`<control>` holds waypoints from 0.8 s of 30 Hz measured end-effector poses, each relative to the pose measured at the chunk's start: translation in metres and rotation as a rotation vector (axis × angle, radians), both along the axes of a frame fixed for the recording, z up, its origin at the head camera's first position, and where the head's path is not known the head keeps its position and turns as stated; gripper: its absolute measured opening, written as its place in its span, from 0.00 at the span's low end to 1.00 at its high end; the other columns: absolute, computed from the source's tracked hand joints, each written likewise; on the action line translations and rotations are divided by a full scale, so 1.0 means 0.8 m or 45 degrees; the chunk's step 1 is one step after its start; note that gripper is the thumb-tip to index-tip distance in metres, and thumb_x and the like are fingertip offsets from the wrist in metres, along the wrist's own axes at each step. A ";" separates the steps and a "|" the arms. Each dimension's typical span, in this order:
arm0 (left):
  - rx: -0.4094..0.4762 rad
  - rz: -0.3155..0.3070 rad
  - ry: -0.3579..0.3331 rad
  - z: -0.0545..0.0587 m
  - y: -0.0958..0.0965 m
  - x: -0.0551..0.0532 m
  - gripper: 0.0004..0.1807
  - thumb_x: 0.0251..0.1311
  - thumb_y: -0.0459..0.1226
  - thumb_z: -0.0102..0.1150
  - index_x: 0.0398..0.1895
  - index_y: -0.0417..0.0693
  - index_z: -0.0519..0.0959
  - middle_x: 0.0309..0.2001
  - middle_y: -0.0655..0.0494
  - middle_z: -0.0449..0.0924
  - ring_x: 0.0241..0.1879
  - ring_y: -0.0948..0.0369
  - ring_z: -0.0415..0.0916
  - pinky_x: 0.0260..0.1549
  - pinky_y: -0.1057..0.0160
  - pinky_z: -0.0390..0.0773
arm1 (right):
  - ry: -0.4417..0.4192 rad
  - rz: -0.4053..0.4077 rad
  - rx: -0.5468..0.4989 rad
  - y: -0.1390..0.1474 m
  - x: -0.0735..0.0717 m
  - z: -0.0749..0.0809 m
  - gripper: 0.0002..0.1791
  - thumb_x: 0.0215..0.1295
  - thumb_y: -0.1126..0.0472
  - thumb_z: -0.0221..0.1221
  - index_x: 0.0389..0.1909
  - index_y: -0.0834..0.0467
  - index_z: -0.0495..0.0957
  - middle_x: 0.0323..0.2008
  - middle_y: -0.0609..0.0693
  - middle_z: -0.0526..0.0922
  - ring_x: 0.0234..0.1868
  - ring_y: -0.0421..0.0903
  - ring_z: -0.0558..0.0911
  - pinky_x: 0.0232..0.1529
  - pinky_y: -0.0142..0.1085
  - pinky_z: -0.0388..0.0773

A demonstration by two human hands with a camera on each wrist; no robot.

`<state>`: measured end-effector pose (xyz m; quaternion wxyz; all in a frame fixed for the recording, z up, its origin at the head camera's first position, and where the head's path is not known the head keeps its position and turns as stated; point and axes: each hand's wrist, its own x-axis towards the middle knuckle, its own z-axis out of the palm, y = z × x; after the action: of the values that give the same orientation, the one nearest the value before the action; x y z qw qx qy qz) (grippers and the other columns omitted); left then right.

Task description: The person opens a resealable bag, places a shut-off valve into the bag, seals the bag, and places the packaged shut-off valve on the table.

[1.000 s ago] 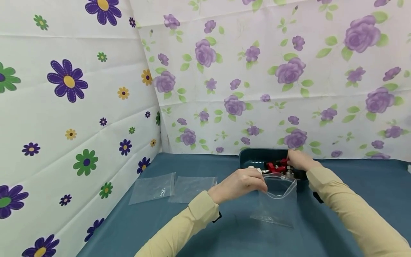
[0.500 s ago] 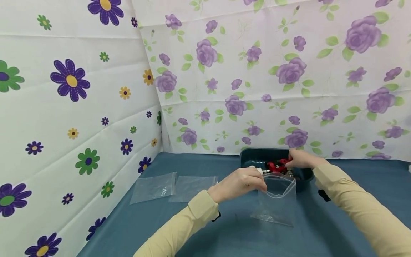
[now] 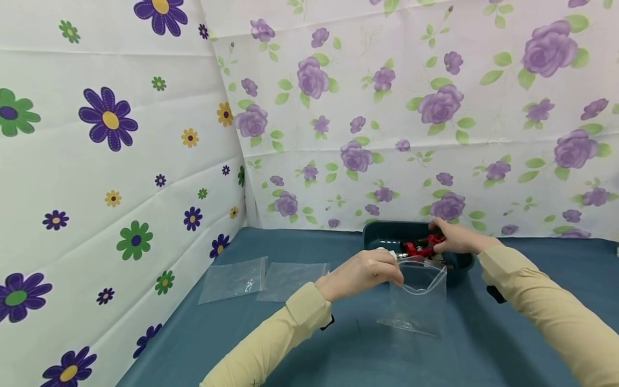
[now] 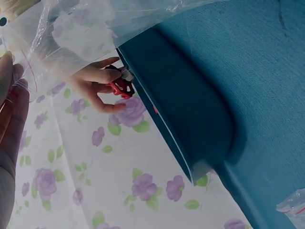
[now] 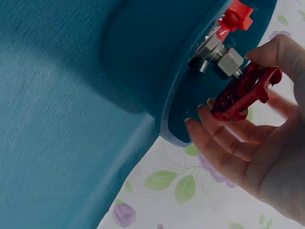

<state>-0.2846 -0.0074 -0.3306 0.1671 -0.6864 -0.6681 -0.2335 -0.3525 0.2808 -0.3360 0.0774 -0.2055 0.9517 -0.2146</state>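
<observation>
My left hand (image 3: 365, 273) pinches the rim of a clear zip bag (image 3: 416, 314), which hangs with its mouth spread apart in front of a dark teal bin (image 3: 382, 231). Over the bin's right side, my right hand (image 3: 456, 237) holds a metal valve by its red handwheel (image 5: 250, 93). In the right wrist view, the thumb lies on top of the wheel and the fingers curl beneath it, while the valve's metal nut (image 5: 230, 62) points into the bin. Beside it shows another red handle (image 5: 237, 15). The bag and left hand partly hide the bin's contents.
Two more clear zip bags (image 3: 234, 280) lie on the blue tabletop (image 3: 338, 344) at the left. A flowered cloth (image 3: 309, 140) hangs right behind the bin, and another covers the left side.
My right hand has shifted slightly right over the bin, and its fingers have spread wider around the red handwheel. My left hand and the bag stay nearly still.
</observation>
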 end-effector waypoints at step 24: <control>0.038 0.017 -0.005 -0.002 0.004 -0.009 0.06 0.56 0.26 0.57 0.32 0.43 0.81 0.34 0.55 0.76 0.37 0.68 0.71 0.40 0.78 0.67 | 0.282 0.045 0.085 0.019 0.040 0.066 0.28 0.48 0.58 0.66 0.47 0.68 0.70 0.30 0.50 0.75 0.26 0.43 0.73 0.25 0.39 0.72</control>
<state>-0.2916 -0.0044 -0.3321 0.1774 -0.6790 -0.6694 -0.2437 -0.3202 0.2960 -0.2829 -0.0177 -0.2419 0.9573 -0.1575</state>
